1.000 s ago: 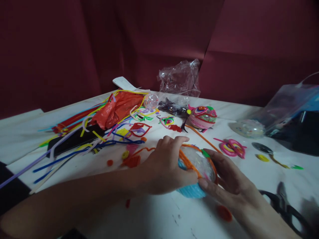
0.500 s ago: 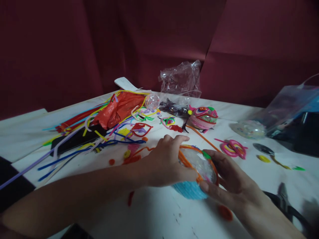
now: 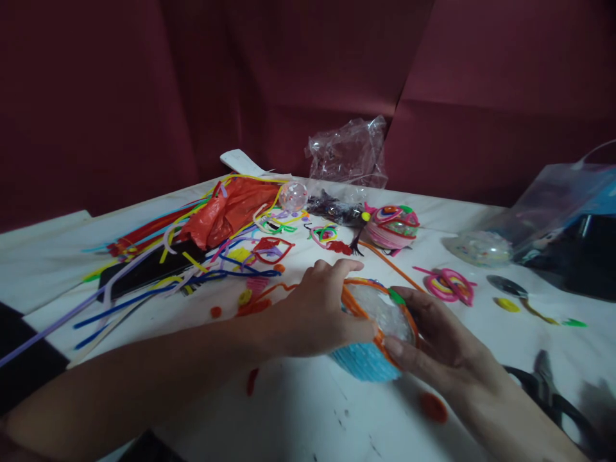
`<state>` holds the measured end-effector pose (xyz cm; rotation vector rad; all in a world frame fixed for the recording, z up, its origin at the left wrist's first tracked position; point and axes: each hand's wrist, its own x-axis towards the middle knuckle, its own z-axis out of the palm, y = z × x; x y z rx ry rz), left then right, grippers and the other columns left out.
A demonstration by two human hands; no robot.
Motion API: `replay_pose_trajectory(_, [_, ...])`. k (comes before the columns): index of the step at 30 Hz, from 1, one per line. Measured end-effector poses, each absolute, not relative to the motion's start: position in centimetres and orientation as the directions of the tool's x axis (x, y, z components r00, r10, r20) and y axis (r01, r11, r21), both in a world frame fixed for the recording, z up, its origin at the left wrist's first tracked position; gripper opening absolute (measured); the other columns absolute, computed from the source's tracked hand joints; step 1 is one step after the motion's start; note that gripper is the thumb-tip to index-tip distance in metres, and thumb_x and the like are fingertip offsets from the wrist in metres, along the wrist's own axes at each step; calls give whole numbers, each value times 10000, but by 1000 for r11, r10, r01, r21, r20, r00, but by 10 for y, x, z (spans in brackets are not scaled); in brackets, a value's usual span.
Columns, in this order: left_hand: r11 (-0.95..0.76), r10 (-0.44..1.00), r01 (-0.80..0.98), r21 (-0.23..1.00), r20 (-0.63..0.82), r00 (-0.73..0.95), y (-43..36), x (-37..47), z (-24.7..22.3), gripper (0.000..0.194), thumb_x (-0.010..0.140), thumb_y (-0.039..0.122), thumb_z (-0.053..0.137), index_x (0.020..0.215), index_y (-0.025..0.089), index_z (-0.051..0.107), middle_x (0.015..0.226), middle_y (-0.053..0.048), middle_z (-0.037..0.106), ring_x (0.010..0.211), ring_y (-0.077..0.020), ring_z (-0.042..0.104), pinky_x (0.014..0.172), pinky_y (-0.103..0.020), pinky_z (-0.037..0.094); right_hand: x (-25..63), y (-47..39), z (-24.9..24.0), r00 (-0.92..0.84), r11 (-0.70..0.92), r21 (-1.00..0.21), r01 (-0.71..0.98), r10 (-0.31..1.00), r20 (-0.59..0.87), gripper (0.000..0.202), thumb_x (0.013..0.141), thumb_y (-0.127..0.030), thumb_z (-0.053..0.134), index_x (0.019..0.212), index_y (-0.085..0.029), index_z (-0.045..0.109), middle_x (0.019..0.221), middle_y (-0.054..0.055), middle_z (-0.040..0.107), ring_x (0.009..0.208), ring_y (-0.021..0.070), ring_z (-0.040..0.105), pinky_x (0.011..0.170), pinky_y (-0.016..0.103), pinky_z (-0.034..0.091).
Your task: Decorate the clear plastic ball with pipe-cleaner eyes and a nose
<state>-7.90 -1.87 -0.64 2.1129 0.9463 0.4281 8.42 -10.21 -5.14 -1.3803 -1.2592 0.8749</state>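
A round ball [image 3: 368,362] wrapped in light blue below, with a clear top edged by orange pipe cleaner, is held between both hands above the white table. My left hand [image 3: 325,311] grips its left side, thumb pressed on the orange edge. My right hand [image 3: 433,340] holds the right side, with its fingers near a green piece [image 3: 396,296] and its thumb on the front orange rim. The fingers partly hide the ball's sides. An orange strand [image 3: 276,290] runs behind my left hand.
Pliers [image 3: 546,385] lie at the right. A pink ball [image 3: 392,228], a pink coil [image 3: 450,285] and a clear plastic bag [image 3: 347,154] are behind. At the left are a red bag [image 3: 231,208] and pipe cleaners [image 3: 118,311] over a black object.
The view has shifted very slightly. Both hands and the ball have moved a little to the left in the picture, with the grip much the same.
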Motion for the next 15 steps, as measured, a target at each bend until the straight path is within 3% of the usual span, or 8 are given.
replay_pose_trajectory(4, [-434,742,499,750,-17,671,-18,-77,-5,742,641,365,606,1321,228,342,1307,-122,401,1223,-299,369,975,-443,353,85,-100,-54,225,70,-965,252,966,129,568,679,-505,723,1111,-230,480,1097,70,580,964,288,562,707,339,508])
replay_pose_trajectory(9, [-433,739,490,756,-13,673,-15,-76,-5,717,641,340,595,1305,218,355,1292,-120,422,1219,-305,372,963,-449,361,87,-101,-46,199,76,-953,292,970,138,530,702,-480,728,1106,-215,511,1087,57,599,955,261,573,804,320,495])
replay_pose_trajectory(12, [-428,739,480,766,-10,674,-14,-76,-6,710,641,346,591,1302,226,360,1273,-112,441,1211,-306,379,961,-452,358,93,-104,-45,104,98,-973,209,987,122,444,779,-469,682,1133,-258,516,1117,39,597,977,234,578,777,265,525])
replay_pose_trajectory(15, [-406,732,462,788,-22,681,-13,-73,-4,742,622,341,609,1308,210,358,1288,-111,428,1211,-294,378,964,-426,358,101,-108,-48,155,75,-991,112,984,91,404,787,-528,643,1121,-313,564,1146,22,594,1014,224,571,768,226,529])
